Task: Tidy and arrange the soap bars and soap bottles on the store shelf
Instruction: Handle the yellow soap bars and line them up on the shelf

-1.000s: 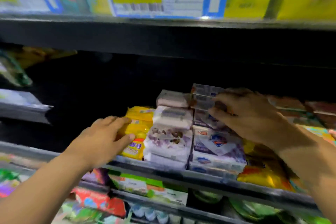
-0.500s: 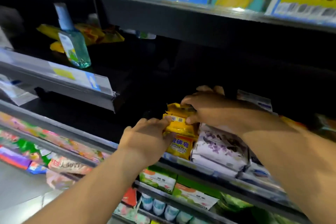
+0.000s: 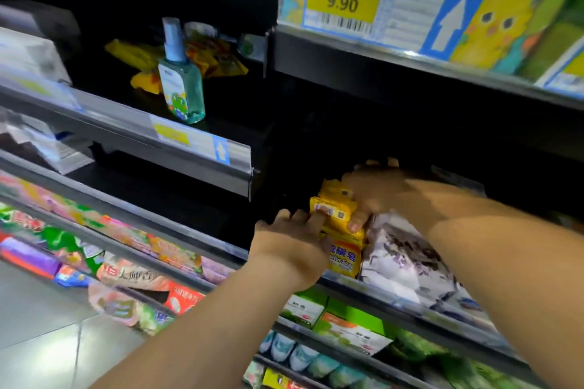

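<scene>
A short stack of yellow soap bars (image 3: pixel 343 240) sits at the front of the dark middle shelf (image 3: pixel 388 294). My left hand (image 3: pixel 290 240) holds the stack from its left side, fingers curled against the packs. My right hand (image 3: pixel 376 193) grips the top yellow bar (image 3: pixel 331 208) from above, thumb on its front edge. Right of the stack lie white and purple soap packs (image 3: pixel 407 259), partly under my right forearm. A teal soap bottle (image 3: pixel 181 85) with a pale blue cap stands upright on the left shelf.
Loose yellow packs (image 3: pixel 139 57) lie behind the bottle. A price rail (image 3: pixel 177 136) edges the left shelf and a 9.90 tag (image 3: pixel 343 3) hangs on the shelf above. Lower shelves hold green boxes (image 3: pixel 347 322) and colourful packets (image 3: pixel 132 278). Grey floor tiles (image 3: pixel 38 325) show at lower left.
The view swung left. My right hand left the blue and white packs and now grips the top yellow bar. My left hand closed in against the yellow stack.
</scene>
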Action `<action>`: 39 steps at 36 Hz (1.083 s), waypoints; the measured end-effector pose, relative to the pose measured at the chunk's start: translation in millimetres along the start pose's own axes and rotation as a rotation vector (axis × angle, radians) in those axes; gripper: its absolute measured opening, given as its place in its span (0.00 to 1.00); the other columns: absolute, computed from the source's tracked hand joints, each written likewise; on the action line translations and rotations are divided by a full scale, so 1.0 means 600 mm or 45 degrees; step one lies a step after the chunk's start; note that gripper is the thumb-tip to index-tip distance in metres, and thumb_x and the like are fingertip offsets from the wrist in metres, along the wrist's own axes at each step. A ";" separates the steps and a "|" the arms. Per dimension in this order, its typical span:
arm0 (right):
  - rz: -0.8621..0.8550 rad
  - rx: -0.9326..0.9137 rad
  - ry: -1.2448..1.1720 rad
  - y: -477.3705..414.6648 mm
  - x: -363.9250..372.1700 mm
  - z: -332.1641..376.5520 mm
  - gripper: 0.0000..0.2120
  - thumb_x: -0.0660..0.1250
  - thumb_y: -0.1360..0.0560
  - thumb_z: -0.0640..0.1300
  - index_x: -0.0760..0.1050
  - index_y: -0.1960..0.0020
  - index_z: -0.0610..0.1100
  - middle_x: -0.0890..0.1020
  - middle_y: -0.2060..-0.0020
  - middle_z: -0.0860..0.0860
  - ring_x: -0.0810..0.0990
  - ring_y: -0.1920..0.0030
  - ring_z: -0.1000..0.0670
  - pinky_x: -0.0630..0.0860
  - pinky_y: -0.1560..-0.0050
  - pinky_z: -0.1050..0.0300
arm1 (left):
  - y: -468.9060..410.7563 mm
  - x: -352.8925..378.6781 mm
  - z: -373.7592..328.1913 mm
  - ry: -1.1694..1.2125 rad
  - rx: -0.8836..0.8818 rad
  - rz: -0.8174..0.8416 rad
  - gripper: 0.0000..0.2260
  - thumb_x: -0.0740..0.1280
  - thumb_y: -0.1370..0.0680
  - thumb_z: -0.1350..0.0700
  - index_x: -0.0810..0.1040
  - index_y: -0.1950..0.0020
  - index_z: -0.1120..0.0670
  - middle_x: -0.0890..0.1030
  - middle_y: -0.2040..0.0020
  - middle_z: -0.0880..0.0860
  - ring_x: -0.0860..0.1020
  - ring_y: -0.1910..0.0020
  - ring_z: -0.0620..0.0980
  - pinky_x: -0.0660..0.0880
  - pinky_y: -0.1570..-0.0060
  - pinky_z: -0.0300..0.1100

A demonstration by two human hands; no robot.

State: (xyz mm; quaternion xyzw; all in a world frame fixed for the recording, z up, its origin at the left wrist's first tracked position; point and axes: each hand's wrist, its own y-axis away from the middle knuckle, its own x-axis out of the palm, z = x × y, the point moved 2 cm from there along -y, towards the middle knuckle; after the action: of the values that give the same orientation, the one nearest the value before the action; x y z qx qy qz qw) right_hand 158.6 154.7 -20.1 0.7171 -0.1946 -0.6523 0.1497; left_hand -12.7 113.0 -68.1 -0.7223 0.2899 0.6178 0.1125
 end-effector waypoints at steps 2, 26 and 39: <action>-0.051 0.025 -0.127 -0.005 0.007 -0.006 0.44 0.84 0.41 0.53 0.70 0.31 0.42 0.79 0.39 0.46 0.78 0.39 0.41 0.77 0.39 0.44 | -0.001 -0.002 0.002 0.021 -0.005 0.020 0.23 0.48 0.17 0.41 0.54 0.22 0.43 0.66 0.27 0.50 0.63 0.29 0.56 0.64 0.36 0.58; -0.637 0.474 -0.668 0.229 0.051 -0.024 0.28 0.75 0.31 0.59 0.69 0.35 0.53 0.80 0.52 0.49 0.79 0.45 0.42 0.73 0.47 0.50 | -0.004 -0.027 0.010 0.173 0.028 0.162 0.25 0.51 0.18 0.37 0.52 0.21 0.39 0.63 0.24 0.49 0.59 0.25 0.57 0.66 0.34 0.59; -0.613 0.714 -0.727 0.312 0.134 -0.042 0.34 0.66 0.25 0.66 0.62 0.23 0.57 0.66 0.30 0.50 0.64 0.28 0.44 0.63 0.32 0.44 | -0.078 -0.071 -0.015 0.322 0.038 0.248 0.38 0.76 0.31 0.39 0.62 0.25 0.38 0.71 0.29 0.53 0.72 0.32 0.57 0.74 0.36 0.55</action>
State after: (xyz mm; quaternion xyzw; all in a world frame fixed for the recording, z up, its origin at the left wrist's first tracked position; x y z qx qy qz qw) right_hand 173.7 -48.7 -0.2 0.5463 -0.2249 -0.7620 -0.2651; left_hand 17.9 157.9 -34.8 -0.7609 0.3796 0.5256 0.0252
